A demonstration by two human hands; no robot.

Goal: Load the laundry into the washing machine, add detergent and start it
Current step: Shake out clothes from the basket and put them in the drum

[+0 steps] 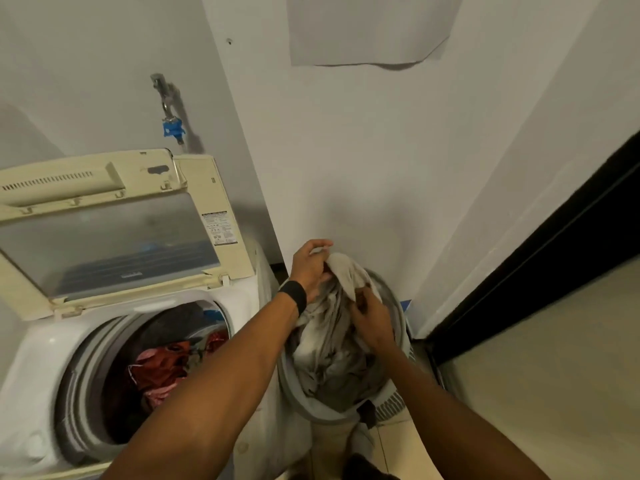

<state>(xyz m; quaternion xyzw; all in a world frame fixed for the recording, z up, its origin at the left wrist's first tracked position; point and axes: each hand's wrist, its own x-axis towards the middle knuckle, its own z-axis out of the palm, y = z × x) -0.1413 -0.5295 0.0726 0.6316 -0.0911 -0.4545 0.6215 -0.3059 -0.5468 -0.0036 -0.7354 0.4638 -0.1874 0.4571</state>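
A white top-loading washing machine [45, 355] stands at the left with its cream lid [114, 220] raised. Red and dark clothes [162, 368] lie in its drum. To its right a grey laundry basket [311, 403] stands on the floor, full of clothes. My left hand [310, 268], with a black wristband, grips the top of a pale grey garment [332, 327] lifted out of the basket. My right hand [372, 320] holds the same garment lower down at its right side.
A tap with a blue fitting [173, 128] is on the wall above the machine. A paper sheet [370, 26] hangs on the wall ahead. A black door frame [540, 268] runs along the right. Tiled floor [391, 441] lies below the basket.
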